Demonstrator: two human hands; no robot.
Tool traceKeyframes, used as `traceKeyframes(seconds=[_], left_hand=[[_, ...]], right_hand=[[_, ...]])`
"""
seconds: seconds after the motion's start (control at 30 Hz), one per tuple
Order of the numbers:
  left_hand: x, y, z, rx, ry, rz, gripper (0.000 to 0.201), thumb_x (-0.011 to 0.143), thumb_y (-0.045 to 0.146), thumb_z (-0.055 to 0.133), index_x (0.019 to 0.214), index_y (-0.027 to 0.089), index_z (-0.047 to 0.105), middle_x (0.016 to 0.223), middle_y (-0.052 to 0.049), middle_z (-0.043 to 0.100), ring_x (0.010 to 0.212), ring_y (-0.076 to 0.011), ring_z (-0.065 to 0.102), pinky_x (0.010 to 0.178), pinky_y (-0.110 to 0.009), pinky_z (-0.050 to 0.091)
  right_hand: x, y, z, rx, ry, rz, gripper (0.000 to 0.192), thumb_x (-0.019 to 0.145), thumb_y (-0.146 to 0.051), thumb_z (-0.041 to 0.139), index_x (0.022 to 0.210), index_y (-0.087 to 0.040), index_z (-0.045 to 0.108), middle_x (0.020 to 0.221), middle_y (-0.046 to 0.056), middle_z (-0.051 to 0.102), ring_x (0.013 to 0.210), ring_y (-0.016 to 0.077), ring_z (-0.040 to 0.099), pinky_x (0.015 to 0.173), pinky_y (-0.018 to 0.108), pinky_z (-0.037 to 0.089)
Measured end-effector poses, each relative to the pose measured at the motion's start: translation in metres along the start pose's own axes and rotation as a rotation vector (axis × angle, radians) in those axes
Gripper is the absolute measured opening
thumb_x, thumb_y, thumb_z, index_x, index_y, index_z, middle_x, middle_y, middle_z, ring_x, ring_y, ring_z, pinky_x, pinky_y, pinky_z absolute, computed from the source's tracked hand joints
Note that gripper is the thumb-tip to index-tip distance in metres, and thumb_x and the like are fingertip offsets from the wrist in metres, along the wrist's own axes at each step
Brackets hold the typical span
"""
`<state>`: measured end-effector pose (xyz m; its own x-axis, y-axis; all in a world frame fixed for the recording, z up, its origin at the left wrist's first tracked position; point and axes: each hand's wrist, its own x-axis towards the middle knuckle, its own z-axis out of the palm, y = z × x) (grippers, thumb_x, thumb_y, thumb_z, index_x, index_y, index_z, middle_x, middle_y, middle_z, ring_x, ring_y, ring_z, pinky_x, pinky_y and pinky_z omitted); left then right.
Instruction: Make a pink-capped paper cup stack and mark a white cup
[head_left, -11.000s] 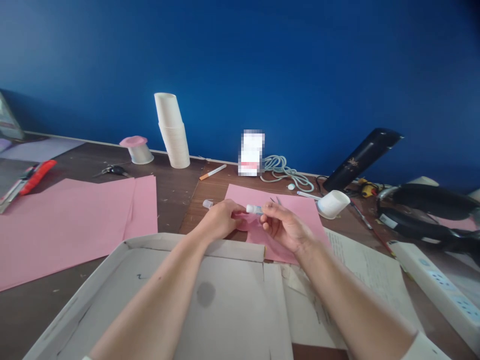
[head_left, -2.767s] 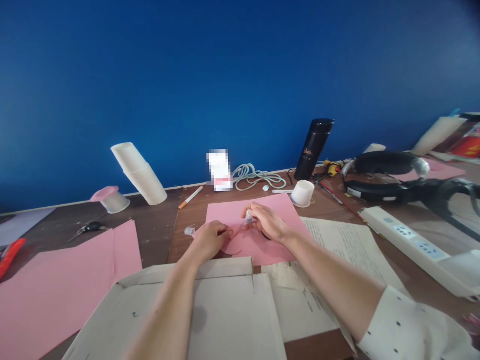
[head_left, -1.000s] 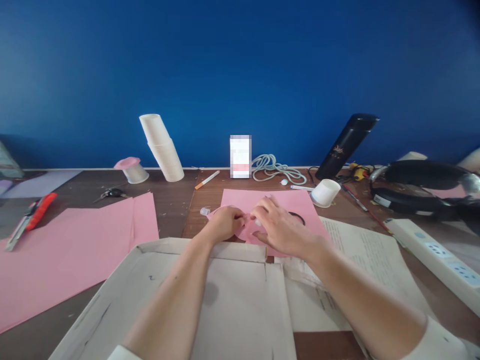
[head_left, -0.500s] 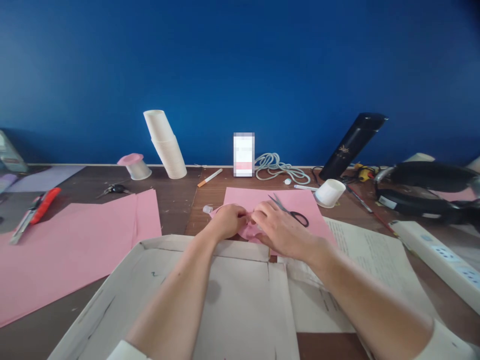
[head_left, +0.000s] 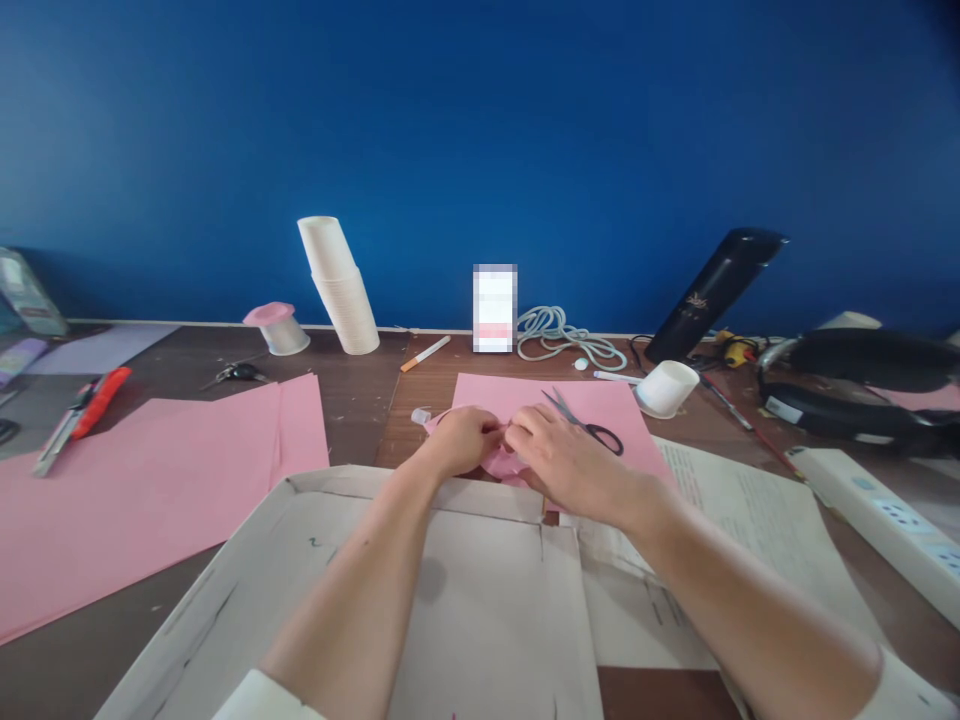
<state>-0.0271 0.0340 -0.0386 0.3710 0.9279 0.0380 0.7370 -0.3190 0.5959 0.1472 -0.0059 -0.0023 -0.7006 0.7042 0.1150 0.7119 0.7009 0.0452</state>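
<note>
I see both hands meeting at twelve o'clock over a small pink paper cut-out (head_left: 501, 462), which lies flat on the larger pink paper sheet (head_left: 600, 405), its long axis running nine to three. My left hand (head_left: 463, 440) curls narrowly, pinning its left edge; my right hand (head_left: 559, 458) pinches the right edge, likely pressing a fold. Black-handled scissors (head_left: 589, 428) lie just beyond at one o'clock.

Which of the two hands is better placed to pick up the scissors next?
The right hand, probably. The scissors lie on the pink sheet just beyond its knuckles, while the left hand sits farther away, pinching the pink paper piece with it.
</note>
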Motion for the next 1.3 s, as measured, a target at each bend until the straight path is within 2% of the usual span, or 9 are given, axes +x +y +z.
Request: traceKeyframes(seconds=[0.2, 0.47, 0.7, 0.9, 1.17, 1.3], left_hand=[[-0.0002, 0.0000, -0.0004, -0.005, -0.015, -0.005, 0.026, 0.079, 0.035, 0.049, 0.064, 0.018, 0.063, 0.071, -0.001, 0.063, 0.064, -0.0136, 0.050, 0.055, -0.026, 0.030], [0.0007, 0.0017, -0.0004, 0.017, -0.048, -0.064, 0.030, 0.082, 0.040, 0.047, 0.070, 0.020, 0.067, 0.073, -0.002, 0.066, 0.069, -0.0161, 0.055, 0.061, -0.027, 0.034], [0.0010, 0.0025, -0.0011, 0.045, -0.046, -0.051, 0.033, 0.083, 0.043, 0.046, 0.070, 0.021, 0.067, 0.076, -0.002, 0.068, 0.071, -0.0168, 0.056, 0.061, -0.027, 0.033], [0.0019, 0.0009, 0.0002, 0.057, -0.035, -0.014, 0.029, 0.082, 0.039, 0.047, 0.071, 0.022, 0.068, 0.080, -0.002, 0.069, 0.072, -0.0169, 0.057, 0.059, -0.027, 0.033], [0.0009, 0.0018, -0.0018, 0.061, -0.036, 0.002, 0.031, 0.082, 0.039, 0.046, 0.067, 0.021, 0.067, 0.075, -0.002, 0.068, 0.067, -0.0161, 0.055, 0.056, -0.027, 0.032], [0.0009, 0.0022, -0.0020, 0.058, -0.041, -0.012, 0.030, 0.082, 0.038, 0.047, 0.071, 0.021, 0.069, 0.079, -0.003, 0.069, 0.069, -0.0161, 0.056, 0.057, -0.027, 0.032]], right_hand=[[-0.0021, 0.0043, 0.0023, 0.045, 0.009, 0.009, 0.017, 0.076, -0.005, 0.054, 0.086, -0.018, 0.052, 0.101, 0.009, 0.050, 0.095, 0.0225, 0.048, 0.070, 0.032, 0.042], [-0.0025, 0.0074, 0.0049, 0.152, -0.077, -0.005, 0.008, 0.081, -0.012, 0.054, 0.079, -0.018, 0.059, 0.098, 0.007, 0.050, 0.091, 0.0205, 0.047, 0.060, 0.025, 0.034], [-0.0020, 0.0088, 0.0060, 0.171, -0.073, -0.019, 0.014, 0.083, -0.018, 0.055, 0.071, -0.017, 0.061, 0.096, 0.007, 0.050, 0.087, 0.0195, 0.049, 0.062, 0.028, 0.035], [-0.0022, 0.0089, 0.0056, 0.177, -0.069, -0.029, 0.018, 0.087, -0.023, 0.053, 0.074, -0.017, 0.063, 0.094, 0.007, 0.051, 0.085, 0.0189, 0.050, 0.063, 0.029, 0.037], [-0.0028, 0.0092, 0.0012, 0.191, -0.115, -0.017, 0.016, 0.084, -0.016, 0.051, 0.074, -0.018, 0.063, 0.095, 0.008, 0.050, 0.085, 0.0196, 0.049, 0.065, 0.030, 0.037], [-0.0025, 0.0096, 0.0023, 0.181, -0.093, -0.013, 0.015, 0.083, -0.014, 0.050, 0.075, -0.017, 0.062, 0.093, 0.008, 0.049, 0.088, 0.0200, 0.048, 0.070, 0.031, 0.038]])
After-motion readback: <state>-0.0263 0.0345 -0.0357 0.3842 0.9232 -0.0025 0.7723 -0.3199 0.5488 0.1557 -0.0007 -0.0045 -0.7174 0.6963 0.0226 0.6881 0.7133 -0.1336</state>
